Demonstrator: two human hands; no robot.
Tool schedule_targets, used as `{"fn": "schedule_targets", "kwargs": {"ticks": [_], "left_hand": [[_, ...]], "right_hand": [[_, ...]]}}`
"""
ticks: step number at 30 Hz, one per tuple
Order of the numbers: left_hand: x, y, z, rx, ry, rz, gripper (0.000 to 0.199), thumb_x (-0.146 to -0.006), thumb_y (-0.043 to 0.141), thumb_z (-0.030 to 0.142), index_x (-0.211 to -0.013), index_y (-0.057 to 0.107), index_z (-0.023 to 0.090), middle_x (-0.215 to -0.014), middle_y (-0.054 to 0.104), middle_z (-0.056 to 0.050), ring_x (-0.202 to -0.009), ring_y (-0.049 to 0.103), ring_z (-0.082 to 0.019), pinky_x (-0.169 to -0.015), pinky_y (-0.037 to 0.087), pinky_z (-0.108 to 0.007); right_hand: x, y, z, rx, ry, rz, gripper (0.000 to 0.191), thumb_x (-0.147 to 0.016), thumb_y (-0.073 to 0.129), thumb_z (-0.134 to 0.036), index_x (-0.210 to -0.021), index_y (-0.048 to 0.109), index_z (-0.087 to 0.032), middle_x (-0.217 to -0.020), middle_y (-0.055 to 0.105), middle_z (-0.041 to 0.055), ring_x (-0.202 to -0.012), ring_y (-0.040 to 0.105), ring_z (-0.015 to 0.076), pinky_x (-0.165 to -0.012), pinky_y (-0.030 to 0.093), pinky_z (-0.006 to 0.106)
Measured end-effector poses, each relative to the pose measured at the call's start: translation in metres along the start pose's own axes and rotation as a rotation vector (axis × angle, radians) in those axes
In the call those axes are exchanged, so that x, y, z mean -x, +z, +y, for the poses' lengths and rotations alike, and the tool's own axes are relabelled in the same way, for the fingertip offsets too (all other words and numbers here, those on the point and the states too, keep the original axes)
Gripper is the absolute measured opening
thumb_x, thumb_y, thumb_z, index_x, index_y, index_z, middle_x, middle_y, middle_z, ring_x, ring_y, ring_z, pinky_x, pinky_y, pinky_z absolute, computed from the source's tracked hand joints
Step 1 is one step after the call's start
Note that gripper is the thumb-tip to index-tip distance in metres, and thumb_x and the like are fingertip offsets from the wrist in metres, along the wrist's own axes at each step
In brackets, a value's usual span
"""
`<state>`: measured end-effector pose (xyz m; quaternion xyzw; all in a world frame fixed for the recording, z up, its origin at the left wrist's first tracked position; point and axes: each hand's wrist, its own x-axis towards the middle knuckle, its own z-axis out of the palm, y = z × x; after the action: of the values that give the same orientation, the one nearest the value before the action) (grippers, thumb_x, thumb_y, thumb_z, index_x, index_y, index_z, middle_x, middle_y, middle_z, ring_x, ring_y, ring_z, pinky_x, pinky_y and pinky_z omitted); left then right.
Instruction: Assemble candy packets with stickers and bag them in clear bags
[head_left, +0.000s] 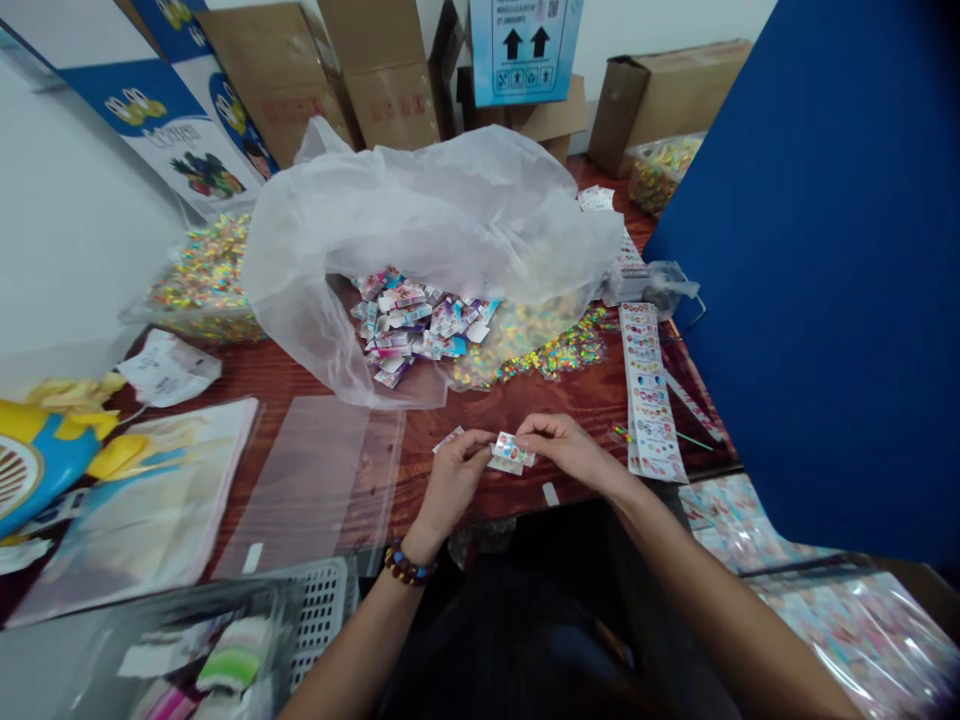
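Pinching the folded sticker strip [512, 450] between the left hand [450, 482] and right hand [568, 450], fingers clamped on its edges, low over the wooden tabletop [540, 400], for steady, even control of the small piece.

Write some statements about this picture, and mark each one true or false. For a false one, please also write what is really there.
1. The left hand and right hand pinch a small printed paper piece between them. True.
2. The beaded bracelet is on the right wrist. False: it sits just behind the left hand.
3. A clear plastic bag lies open around a pile of printed paper pieces. True.
4. The table is glass. False: it is reddish-brown wood.
5. A long sticker sheet lies to the right of the hands. True.
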<state>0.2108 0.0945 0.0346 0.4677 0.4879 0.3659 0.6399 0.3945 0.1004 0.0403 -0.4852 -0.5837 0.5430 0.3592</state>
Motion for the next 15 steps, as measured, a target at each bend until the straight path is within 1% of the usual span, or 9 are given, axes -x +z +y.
{"fn": "schedule_targets", "kwargs": {"ticks": [2, 4, 6, 8, 9, 11, 12, 14, 15], "left_hand": [[0.001, 0.002, 0.001, 0.05, 0.042, 0.026, 0.018, -0.074, 0.062, 0.025, -0.089, 0.065, 0.016, -0.082, 0.067, -0.003, -0.073, 0.062, -0.015, -0.066, 0.054, -0.028], [0.003, 0.005, 0.002, 0.102, 0.063, 0.035, 0.021, -0.076, 0.061, 0.026, -0.094, 0.064, 0.017, -0.085, 0.066, -0.003, -0.076, 0.062, -0.015, -0.07, 0.054, -0.029], [0.004, 0.007, 0.001, 0.16, 0.046, 0.033, 0.027, -0.078, 0.06, 0.029, -0.102, 0.062, 0.017, -0.09, 0.066, -0.003, -0.079, 0.063, -0.015, -0.073, 0.055, -0.031], [0.004, 0.009, -0.002, 0.209, -0.014, 0.048, 0.033, -0.076, 0.063, 0.031, -0.106, 0.061, 0.017, -0.09, 0.066, -0.003, -0.08, 0.064, -0.016, -0.074, 0.056, -0.032], [0.004, 0.01, -0.004, 0.221, -0.058, 0.056, 0.034, -0.074, 0.066, 0.032, -0.104, 0.061, 0.016, -0.088, 0.067, -0.003, -0.079, 0.065, -0.016, -0.074, 0.056, -0.032], [0.003, 0.012, -0.011, 0.225, -0.148, 0.057, 0.034, -0.067, 0.072, 0.031, -0.095, 0.062, 0.013, -0.081, 0.068, -0.003, -0.074, 0.066, -0.016, -0.071, 0.057, -0.03], [0.003, 0.012, -0.014, 0.222, -0.177, 0.058, 0.033, -0.065, 0.074, 0.03, -0.09, 0.063, 0.012, -0.078, 0.068, -0.003, -0.072, 0.066, -0.015, -0.07, 0.057, -0.029], [0.003, 0.011, -0.018, 0.219, -0.197, 0.064, 0.032, -0.063, 0.075, 0.03, -0.086, 0.063, 0.011, -0.077, 0.068, -0.003, -0.071, 0.067, -0.016, -0.069, 0.058, -0.029], [0.004, 0.01, -0.02, 0.223, -0.196, 0.071, 0.032, -0.063, 0.075, 0.03, -0.086, 0.063, 0.011, -0.077, 0.069, -0.003, -0.071, 0.067, -0.016, -0.069, 0.058, -0.029]], "right_hand": [[0.003, 0.007, 0.008, 0.018, 0.023, 0.09, 0.021, -0.077, 0.061, -0.038, -0.074, 0.061, -0.017, -0.066, 0.057, -0.0023, -0.059, 0.05, 0.0107, -0.056, 0.038, 0.022], [0.007, 0.015, 0.014, 0.063, 0.032, 0.179, 0.021, -0.077, 0.062, -0.038, -0.084, 0.061, -0.018, -0.073, 0.059, -0.0017, -0.06, 0.051, 0.0106, -0.055, 0.038, 0.021], [0.009, 0.021, 0.017, 0.099, 0.053, 0.164, 0.021, -0.08, 0.058, -0.038, -0.089, 0.061, -0.02, -0.071, 0.06, -0.0024, -0.057, 0.052, 0.0105, -0.053, 0.038, 0.021], [0.012, 0.025, 0.017, 0.184, 0.045, 0.155, 0.017, -0.083, 0.055, -0.036, -0.082, 0.061, -0.02, -0.064, 0.058, -0.003, -0.057, 0.052, 0.011, -0.053, 0.037, 0.021], [0.013, 0.025, 0.017, 0.255, 0.022, 0.174, 0.017, -0.084, 0.055, -0.034, -0.077, 0.061, -0.019, -0.064, 0.058, -0.0027, -0.059, 0.053, 0.0114, -0.055, 0.037, 0.022], [0.016, 0.019, 0.016, 0.412, -0.026, 0.19, 0.018, -0.084, 0.056, -0.032, -0.072, 0.061, -0.02, -0.068, 0.06, -0.0018, -0.065, 0.055, 0.0123, -0.059, 0.037, 0.023], [0.019, 0.012, 0.015, 0.476, -0.029, 0.173, 0.017, -0.084, 0.056, -0.033, -0.074, 0.062, -0.02, -0.071, 0.062, -0.0016, -0.068, 0.056, 0.0128, -0.061, 0.037, 0.023], [0.026, -0.01, 0.015, 0.592, 0.017, 0.173, 0.016, -0.085, 0.054, -0.034, -0.082, 0.064, -0.022, -0.079, 0.065, -0.0009, -0.075, 0.058, 0.0141, -0.064, 0.038, 0.023], [0.03, -0.025, 0.015, 0.666, 0.065, 0.222, 0.016, -0.086, 0.053, -0.034, -0.088, 0.064, -0.023, -0.085, 0.066, -0.0001, -0.079, 0.059, 0.015, -0.066, 0.039, 0.024]]}}
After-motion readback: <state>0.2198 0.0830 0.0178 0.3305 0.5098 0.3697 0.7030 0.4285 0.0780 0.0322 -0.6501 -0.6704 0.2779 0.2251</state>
